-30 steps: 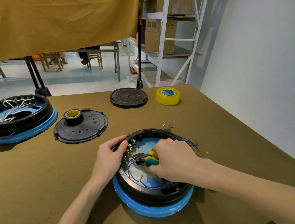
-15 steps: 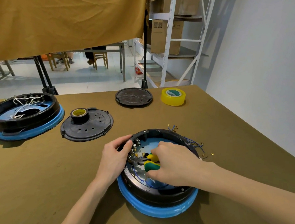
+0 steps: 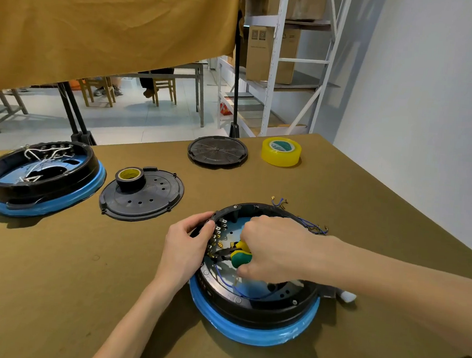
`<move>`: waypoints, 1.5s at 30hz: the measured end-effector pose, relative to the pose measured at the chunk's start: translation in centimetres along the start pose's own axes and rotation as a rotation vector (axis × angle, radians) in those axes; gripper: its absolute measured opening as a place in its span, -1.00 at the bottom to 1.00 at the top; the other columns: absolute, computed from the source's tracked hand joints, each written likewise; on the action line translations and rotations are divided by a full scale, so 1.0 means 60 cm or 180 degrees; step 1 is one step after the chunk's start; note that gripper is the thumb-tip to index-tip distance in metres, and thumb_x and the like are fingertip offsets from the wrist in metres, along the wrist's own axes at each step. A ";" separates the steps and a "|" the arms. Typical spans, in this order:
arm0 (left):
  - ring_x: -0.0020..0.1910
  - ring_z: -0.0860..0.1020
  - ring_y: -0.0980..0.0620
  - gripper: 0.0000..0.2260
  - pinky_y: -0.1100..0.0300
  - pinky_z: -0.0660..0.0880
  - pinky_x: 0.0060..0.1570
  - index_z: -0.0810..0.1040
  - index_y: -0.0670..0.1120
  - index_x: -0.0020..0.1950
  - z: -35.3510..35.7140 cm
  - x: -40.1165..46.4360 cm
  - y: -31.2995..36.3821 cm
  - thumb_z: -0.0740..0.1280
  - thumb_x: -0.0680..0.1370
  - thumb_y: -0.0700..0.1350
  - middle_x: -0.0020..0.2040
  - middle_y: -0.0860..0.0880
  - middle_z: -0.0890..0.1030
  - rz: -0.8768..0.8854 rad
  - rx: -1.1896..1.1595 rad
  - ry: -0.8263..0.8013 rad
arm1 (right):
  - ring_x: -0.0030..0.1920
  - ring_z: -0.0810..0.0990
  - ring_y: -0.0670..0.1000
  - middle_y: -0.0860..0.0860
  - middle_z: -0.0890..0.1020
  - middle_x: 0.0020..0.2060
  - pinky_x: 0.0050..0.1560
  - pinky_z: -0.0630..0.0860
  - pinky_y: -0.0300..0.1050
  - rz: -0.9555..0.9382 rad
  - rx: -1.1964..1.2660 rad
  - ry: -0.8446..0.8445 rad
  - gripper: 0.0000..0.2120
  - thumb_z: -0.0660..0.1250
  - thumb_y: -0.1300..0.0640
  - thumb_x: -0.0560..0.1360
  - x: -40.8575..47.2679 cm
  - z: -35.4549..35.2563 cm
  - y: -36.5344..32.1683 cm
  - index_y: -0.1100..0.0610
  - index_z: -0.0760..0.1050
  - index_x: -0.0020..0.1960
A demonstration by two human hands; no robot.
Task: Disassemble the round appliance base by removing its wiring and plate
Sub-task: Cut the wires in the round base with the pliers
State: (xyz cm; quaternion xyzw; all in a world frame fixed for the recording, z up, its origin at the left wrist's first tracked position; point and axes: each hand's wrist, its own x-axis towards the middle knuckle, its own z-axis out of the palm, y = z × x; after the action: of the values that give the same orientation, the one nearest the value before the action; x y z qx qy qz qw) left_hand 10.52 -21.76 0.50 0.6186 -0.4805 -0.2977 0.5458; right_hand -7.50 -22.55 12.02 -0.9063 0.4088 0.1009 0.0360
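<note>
Two hands work apart at the round base (image 3: 251, 311), which sits near us on the table (image 3: 49, 276). Our left hand (image 3: 184, 245) grips its left rim. Our right hand (image 3: 277, 251) is wrapped round the pliers (image 3: 236, 255), whose tips reach the terminals inside. Loose blue wires (image 3: 314, 227) lie just behind the base.

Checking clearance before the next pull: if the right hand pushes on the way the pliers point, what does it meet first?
Likely the terminal row on the appliance base wall, then the left hand gripping that rim; depth is unclear.
</note>
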 end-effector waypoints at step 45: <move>0.06 0.57 0.42 -0.78 0.54 0.48 -0.12 0.65 0.08 0.28 0.001 -0.008 -0.002 0.34 0.66 -0.07 0.11 0.23 0.66 0.0055 -0.0004 -0.0054 | -0.18 0.52 0.12 0.03 0.46 -0.16 -0.27 0.41 -0.04 0.0030 -0.0188 0.0379 -0.81 0.36 0.08 0.46 0.002 0.072 0.022 0.11 0.44 0.02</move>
State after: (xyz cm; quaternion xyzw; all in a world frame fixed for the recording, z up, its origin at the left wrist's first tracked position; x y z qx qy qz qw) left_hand 10.32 -21.38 0.30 0.6116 -0.4902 -0.2985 0.5446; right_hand -9.05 -22.88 7.80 -0.9094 0.4113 0.0590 -0.0157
